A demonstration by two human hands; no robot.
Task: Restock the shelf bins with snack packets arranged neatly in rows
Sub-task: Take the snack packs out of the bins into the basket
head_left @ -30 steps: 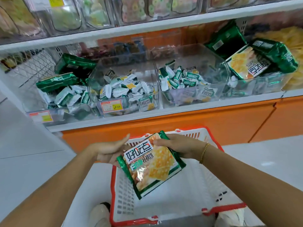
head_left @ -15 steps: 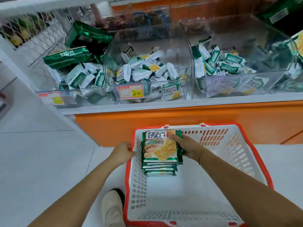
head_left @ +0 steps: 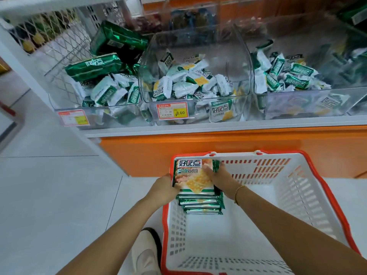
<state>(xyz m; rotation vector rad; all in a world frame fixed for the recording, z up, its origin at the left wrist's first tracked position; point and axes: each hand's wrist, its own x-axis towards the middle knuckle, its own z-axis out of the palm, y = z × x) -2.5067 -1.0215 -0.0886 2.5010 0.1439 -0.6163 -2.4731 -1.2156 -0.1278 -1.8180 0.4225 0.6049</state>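
The stack of snack packets [head_left: 193,178] is held flat in the far left corner of the basket [head_left: 297,175], long side and top end pointed at the shelf [head_left: 218,128], with the fingers of the left hand [head_left: 163,188] and the right hand [head_left: 220,178] clamped on its sides.

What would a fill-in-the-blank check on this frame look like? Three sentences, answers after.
1. The left hand and right hand hold the stack of packets in the far-____ corner of the basket.
2. The bracelet is on the ____ wrist.
3. The price tag on the middle bin reads ____.

Missing words: left; right; 8.60
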